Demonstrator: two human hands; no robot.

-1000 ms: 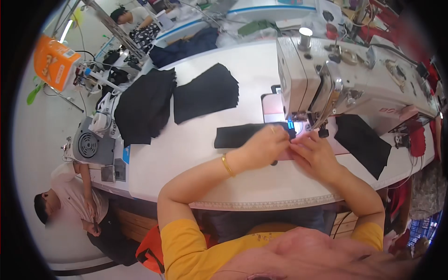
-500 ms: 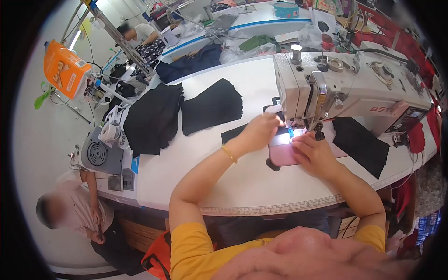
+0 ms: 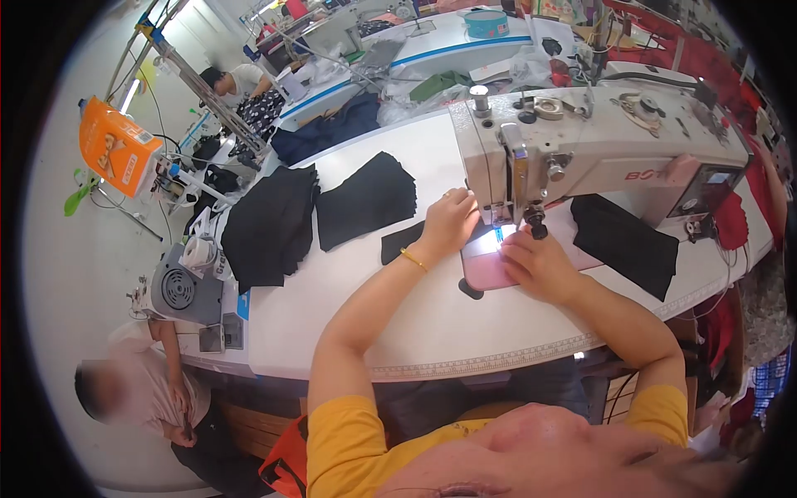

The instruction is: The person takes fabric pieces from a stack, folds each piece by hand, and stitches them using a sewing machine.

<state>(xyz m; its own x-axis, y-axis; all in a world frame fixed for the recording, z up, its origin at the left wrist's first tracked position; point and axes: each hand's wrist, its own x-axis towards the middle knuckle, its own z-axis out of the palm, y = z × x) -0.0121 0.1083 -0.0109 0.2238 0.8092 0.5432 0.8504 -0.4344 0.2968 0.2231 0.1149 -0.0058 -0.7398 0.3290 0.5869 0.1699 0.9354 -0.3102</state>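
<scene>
A white sewing machine (image 3: 573,153) has its lit needle area above a pink plate (image 3: 486,273). A black fabric piece (image 3: 401,243) runs from the left beneath my left hand (image 3: 452,224) toward the needle. Left of the machine head, that hand has its fingers curled, their tips partly hidden; what they grip is unclear. My right hand (image 3: 540,267) rests over the plate, close to the needle on the right. Its fingers are bent together, and anything between them is too small to make out.
Stacked black fabric pieces (image 3: 270,228) lie at the left, beside a smaller black stack (image 3: 367,202). Another black piece (image 3: 627,245) is under the machine arm at the right. A ruler strip (image 3: 481,361) follows the front edge. Two other people are at the left.
The view has shifted, so the machine appears further left. My left hand's fingers have moved slightly back from the needle and curl beside the machine head. The right hand stays near the needle.
</scene>
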